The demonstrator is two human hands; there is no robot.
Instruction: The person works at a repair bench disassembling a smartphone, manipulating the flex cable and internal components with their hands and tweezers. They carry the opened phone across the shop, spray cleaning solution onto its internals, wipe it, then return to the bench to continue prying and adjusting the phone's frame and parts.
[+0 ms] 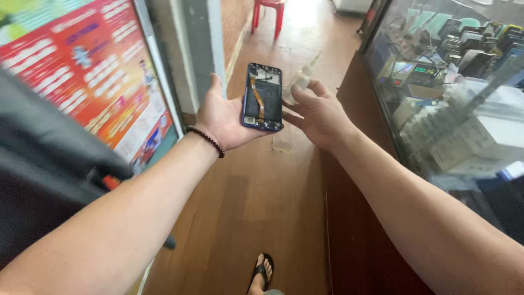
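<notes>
My left hand (221, 117) holds an opened smartphone (263, 97) on its palm, back cover off, with the orange flex cable and dark inner parts showing. A dark bead bracelet (206, 139) sits on that wrist. My right hand (319, 114) grips a small clear squeeze bottle (300, 82) with a thin nozzle that points up and to the right, just beside the phone's right edge. Both arms reach out over a wooden floor.
A glass display case (447, 87) full of phones, boxes and tools stands on the right above a dark wooden counter (360, 229). A red poster (93, 71) hangs on the left, a dark chair (38, 164) below it. A red stool (267, 13) stands far back. My sandalled foot (262, 273) shows below.
</notes>
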